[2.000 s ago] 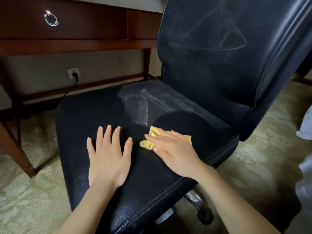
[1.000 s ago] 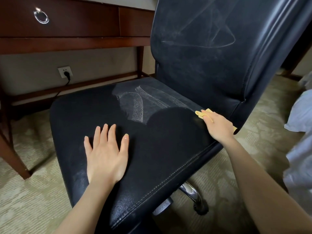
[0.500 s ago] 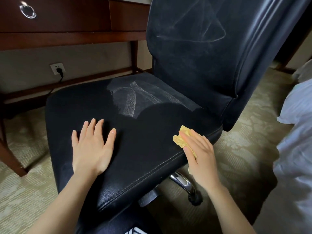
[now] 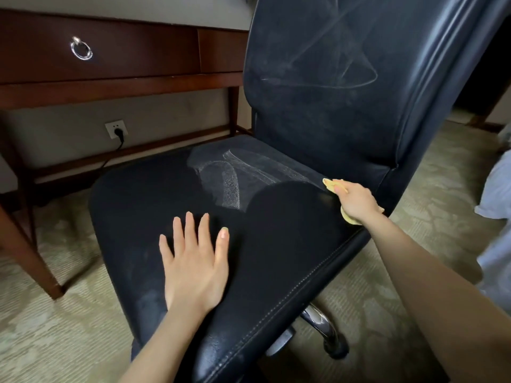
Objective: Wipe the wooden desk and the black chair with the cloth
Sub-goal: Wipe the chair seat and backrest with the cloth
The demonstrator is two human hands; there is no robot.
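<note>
Cloth (image 4: 329, 185) at rear of chair seat (image 4: 276, 244).

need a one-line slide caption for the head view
Right hand presses a yellow cloth at the back of the black chair seat while the left hand rests flat on it.

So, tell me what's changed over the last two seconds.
The right hand slid the cloth from mid-seat to the rear right corner, forward along the right edge, then back to that corner. The left hand stayed flat on the chair seat; the dusty streaks remain.
</note>
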